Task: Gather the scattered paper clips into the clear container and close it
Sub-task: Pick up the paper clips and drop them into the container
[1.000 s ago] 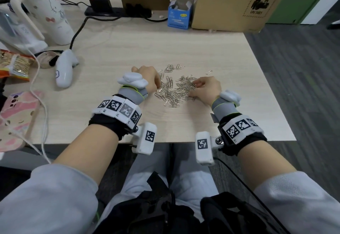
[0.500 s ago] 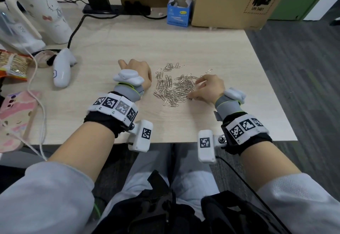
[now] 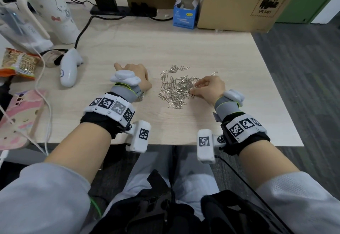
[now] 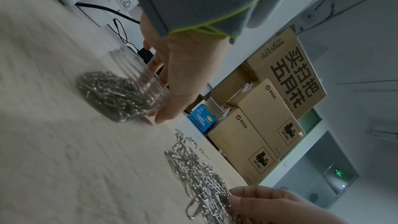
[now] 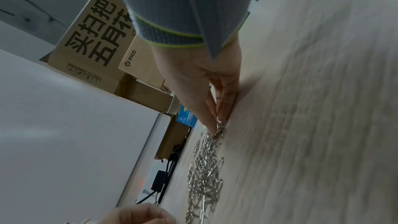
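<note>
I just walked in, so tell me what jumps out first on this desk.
A silvery heap of loose metal paper clips sits mid-desk on the pale wooden desk. The right hand pinches at its edge, while the left hand holds a small clear plastic container, already partly full of clips.

Light wood table, paper clips, clear container, cardboard box

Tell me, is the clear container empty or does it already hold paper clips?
Partly filled: the left wrist view shows clips inside the clear container, gripped by the left hand.
</note>
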{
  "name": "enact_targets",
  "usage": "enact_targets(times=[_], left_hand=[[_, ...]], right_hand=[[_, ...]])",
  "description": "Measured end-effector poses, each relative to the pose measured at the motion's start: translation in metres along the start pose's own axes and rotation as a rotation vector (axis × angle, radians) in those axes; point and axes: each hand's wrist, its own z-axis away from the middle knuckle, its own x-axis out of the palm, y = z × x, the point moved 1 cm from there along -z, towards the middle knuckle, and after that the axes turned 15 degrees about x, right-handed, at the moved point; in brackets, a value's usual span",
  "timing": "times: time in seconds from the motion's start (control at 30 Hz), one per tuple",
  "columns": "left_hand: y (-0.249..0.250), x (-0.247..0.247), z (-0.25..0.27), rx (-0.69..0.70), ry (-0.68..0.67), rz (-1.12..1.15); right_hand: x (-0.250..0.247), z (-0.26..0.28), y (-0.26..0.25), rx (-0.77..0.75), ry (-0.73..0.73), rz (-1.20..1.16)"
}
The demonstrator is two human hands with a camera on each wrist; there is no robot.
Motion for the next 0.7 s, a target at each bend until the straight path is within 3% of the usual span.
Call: enact_targets(times=[0.2, 0.4, 0.57, 0.7], left_hand=[[0.008, 0.001, 0.001, 0.027, -0.018, 0.054], [0.034, 0.008, 0.002, 0.232, 0.036, 0.227], [0.058, 0.009, -0.004, 0.337, 0.001, 0.263], [0.058, 0.004, -0.014, 0.345, 0.119, 0.293]], right_hand=[[-0.002, 0.003, 0.005, 0.03, -0.082, -0.128], [0.001, 0.008, 0.006, 0.005, -0.137, -0.11], [0.003, 0.011, 0.004, -0.131, -0.137, 0.015], [-0.002, 0.007, 0.002, -0.136, -0.121, -0.058]])
